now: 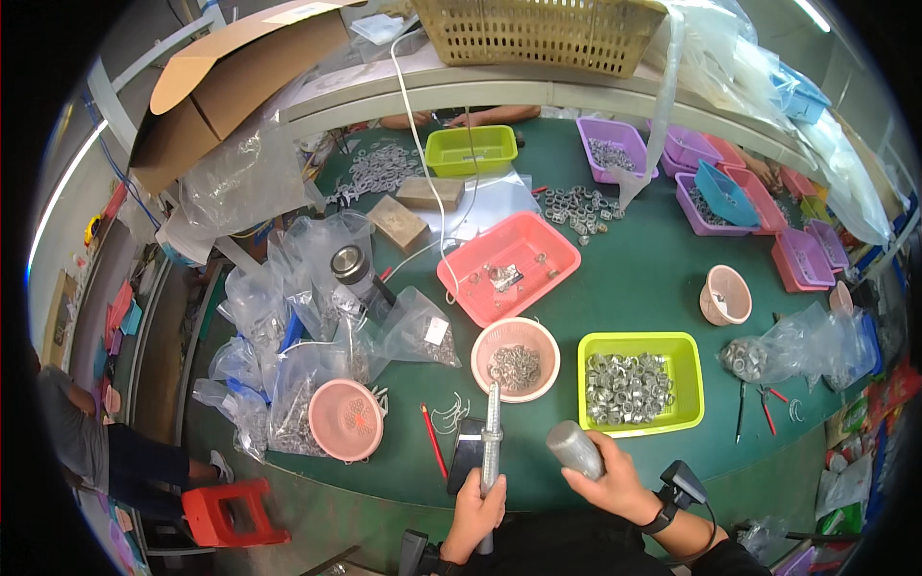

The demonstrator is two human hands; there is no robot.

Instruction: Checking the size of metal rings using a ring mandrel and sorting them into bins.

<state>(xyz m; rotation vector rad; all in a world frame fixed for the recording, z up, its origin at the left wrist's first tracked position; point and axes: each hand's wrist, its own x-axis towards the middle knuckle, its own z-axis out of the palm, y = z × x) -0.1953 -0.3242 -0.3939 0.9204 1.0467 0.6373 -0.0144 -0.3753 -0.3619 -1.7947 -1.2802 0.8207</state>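
My left hand (477, 507) is wrapped round a ring mandrel (492, 408), a long tapered metal rod pointing away from me. A silver ring (493, 436) seems to sit partway along the rod. My right hand (615, 482) grips a short grey cylinder (574, 449) with a rounded end, a little to the right of the mandrel and apart from it. Beyond the mandrel's tip stands a round pink basket (477, 353) with small metal rings inside. A yellow-green tray (696, 384) full of silver rings lies ahead of my right hand. A dark phone (468, 451) lies beside the mandrel.
A pink tray (567, 252) holds a few pieces. Plastic bags (288, 336), a flask (353, 267) and a pink basket (331, 446) crowd the left. A red pencil (434, 442) lies nearer. Pliers (767, 413) are right. A person's arms (499, 113) show across the table.
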